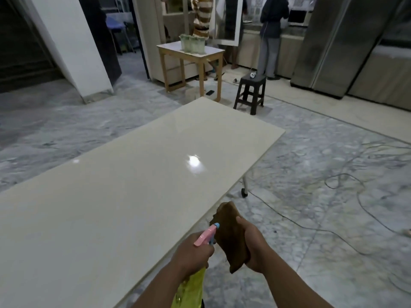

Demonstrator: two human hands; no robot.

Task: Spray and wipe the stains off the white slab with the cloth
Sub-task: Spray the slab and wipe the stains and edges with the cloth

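Yellow spray bottle (pixel 191 285) in left hand (pixel 191 252) grip; right hand (pixel 251 243) clutches brown cloth (pixel 229 234) beside white slab (pixel 124 185).

Both hands (pixel 192 252) (pixel 251 245) forward, fingers curled.

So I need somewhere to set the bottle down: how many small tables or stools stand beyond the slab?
2: a wooden table with green containers on it at the far centre, and a dark stool to its right. More may be hidden.

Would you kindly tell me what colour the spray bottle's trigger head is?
Pink, with a blue nozzle tip, on the spray bottle; head view.
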